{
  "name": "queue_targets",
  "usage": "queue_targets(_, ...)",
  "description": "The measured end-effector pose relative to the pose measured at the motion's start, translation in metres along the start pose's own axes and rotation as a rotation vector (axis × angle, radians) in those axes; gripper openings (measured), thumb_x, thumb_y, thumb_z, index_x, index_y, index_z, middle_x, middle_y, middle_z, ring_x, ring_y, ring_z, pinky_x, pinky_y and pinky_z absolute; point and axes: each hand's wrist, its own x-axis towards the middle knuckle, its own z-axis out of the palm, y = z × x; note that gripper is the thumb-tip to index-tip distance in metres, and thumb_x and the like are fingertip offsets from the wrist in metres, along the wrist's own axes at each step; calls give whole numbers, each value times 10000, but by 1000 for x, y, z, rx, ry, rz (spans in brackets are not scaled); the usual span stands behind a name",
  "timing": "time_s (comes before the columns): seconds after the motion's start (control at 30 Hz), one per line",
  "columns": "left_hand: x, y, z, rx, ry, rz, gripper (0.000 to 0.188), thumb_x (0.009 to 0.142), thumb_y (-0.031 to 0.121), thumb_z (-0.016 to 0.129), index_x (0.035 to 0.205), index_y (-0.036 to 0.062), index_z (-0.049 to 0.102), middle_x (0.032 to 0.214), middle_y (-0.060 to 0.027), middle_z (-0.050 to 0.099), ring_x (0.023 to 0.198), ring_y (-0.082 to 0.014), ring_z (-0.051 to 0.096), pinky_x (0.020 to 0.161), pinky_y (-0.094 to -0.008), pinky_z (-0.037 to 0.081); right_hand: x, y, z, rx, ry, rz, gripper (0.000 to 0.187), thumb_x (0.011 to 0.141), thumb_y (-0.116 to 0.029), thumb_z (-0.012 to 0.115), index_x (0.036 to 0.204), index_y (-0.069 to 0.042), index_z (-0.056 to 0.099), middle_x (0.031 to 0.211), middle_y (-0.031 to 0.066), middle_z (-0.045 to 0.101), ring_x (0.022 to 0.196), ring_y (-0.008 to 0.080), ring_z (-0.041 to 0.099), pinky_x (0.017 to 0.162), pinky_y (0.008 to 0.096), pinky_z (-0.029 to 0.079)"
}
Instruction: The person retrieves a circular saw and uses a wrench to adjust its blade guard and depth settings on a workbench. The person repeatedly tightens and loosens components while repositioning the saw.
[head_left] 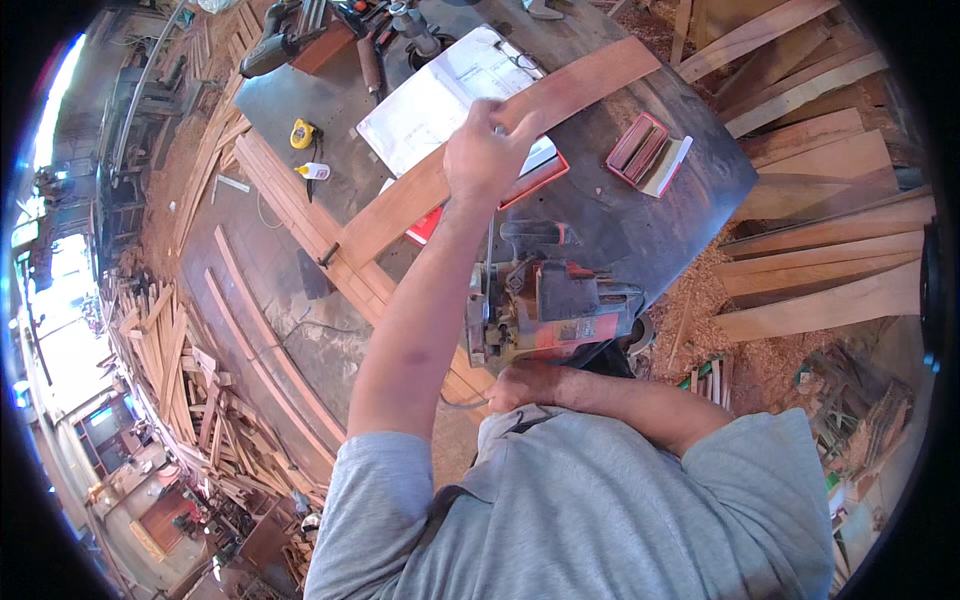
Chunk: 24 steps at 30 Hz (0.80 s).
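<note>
Grey shirt (610,500), left hand (486,155) curled on board (595,78) across written-on notebook (415,122), right hand (525,386) at hem (525,414), both grips unclear.

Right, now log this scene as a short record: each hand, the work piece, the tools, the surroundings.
Left hand: on the wide board; the hand hides its exact grip
Right hand: near the torso, beside the power tool; whether the hand holds anything is unclear
Work piece: wide board lying across an open notebook
Small items: yellow tape measure, white bottle, open red box
Surface: dark tabletop
Surroundings: loose boards and wood shavings to the right
</note>
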Motion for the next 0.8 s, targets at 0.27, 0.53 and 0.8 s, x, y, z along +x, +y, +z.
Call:
queue_targets(0.27,-49,42,-84,325,-451,-214,552,1023,464,525,889,-34,721,927,-255,712,878,-434,692,798,-502,523,-1,-8,-31,176,153,-152,330,953,-324,614,790,-39,640,824,151,608,732,375,678,647,496,535)
queue_targets(0.53,-222,104,-200,0,57,233,179,984,69,596,863,-29,685,862,-135,675,751,-225,669,664,-334,524,-13,-23,-32,-356,157,-136,80,811,-170,648,832,-104,689,900,75,626,922,283,683,806,420,577)
queue_targets(0.8,-310,60,-160,90,147,317,46,920,-7,653,929,-12,698,951,-145,683,806,-245,694,692,-349,570,-11,-17,-39,-425,243,-111,63,792,-140,656,813,-84,676,910,88,630,928,284,667,832,414,560)
